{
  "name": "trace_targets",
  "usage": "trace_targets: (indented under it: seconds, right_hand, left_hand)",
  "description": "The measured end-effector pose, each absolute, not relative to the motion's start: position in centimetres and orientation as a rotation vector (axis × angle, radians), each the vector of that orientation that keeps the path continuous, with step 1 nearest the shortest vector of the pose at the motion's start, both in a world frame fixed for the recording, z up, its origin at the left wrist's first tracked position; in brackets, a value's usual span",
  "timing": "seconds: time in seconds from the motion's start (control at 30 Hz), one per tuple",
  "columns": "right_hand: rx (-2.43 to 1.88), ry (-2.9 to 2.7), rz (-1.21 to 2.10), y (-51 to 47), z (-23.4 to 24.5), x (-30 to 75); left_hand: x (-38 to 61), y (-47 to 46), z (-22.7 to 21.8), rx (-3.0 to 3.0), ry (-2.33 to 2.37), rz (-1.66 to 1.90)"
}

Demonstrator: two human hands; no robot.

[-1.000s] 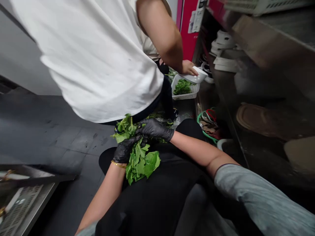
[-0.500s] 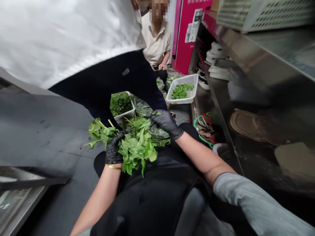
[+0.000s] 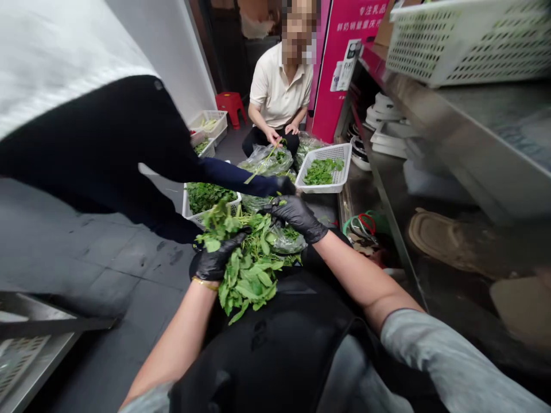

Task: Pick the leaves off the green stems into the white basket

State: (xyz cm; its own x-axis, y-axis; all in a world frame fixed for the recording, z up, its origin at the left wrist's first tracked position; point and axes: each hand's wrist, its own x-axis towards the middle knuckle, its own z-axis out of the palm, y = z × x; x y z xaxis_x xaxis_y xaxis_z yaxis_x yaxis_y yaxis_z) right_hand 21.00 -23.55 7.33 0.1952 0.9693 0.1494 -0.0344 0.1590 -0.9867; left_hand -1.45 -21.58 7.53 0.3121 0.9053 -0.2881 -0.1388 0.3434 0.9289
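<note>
My left hand (image 3: pixel 219 257), in a black glove, is closed around a bunch of leafy greens (image 3: pixel 252 281). Leaves spill over both sides of the fist and hang above my lap. My right hand (image 3: pixel 297 215), gloved too, is pinched just right of the bunch, a small green piece showing at its fingertips; most of what it grips is hidden. Below the hands lies a clear plastic bag (image 3: pixel 289 241) with more greens. Just beyond, a white basket (image 3: pixel 189 203) is full of darker leaves.
A standing person's dark trousers (image 3: pixel 142 132) fill the left. Opposite, a seated person (image 3: pixel 282 86) handles a stem beside a white basket of leaves (image 3: pixel 346 163). A steel shelf (image 3: pixel 495 129) runs along my right. A red stool (image 3: pixel 231 107) stands behind.
The standing person has shifted left, uncovering the seated person and more baskets. My left hand with its bunch has come right, closer to my right hand. My view has turned slightly.
</note>
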Motion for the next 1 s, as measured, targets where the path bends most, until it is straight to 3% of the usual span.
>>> trace_targets:
  seconds: [0.17,0.43,0.57,0.7,1.0]
  right_hand:
    - [-1.144,-1.006,1.111,-19.4,5.5,22.2]
    - [-1.139,-0.91,1.256,-10.6,0.9,28.5]
    - [-1.106,-0.817,1.31,-7.0,1.2,28.4]
    - [-1.073,-0.851,1.4,-5.3,2.4,27.1]
    - [-1.194,-1.615,1.521,-7.2,5.5,25.5]
  left_hand:
    - [3.3,-17.4,6.2,0.753,0.926,0.542]
    - [8.6,-7.3,2.5,0.652,1.077,0.637]
    - [10.7,-4.6,2.8,0.67,1.101,0.84]
    - [11.1,-3.5,3.7,0.609,1.048,0.795]
    - [4.3,-8.4,4.7,0.732,0.922,0.769]
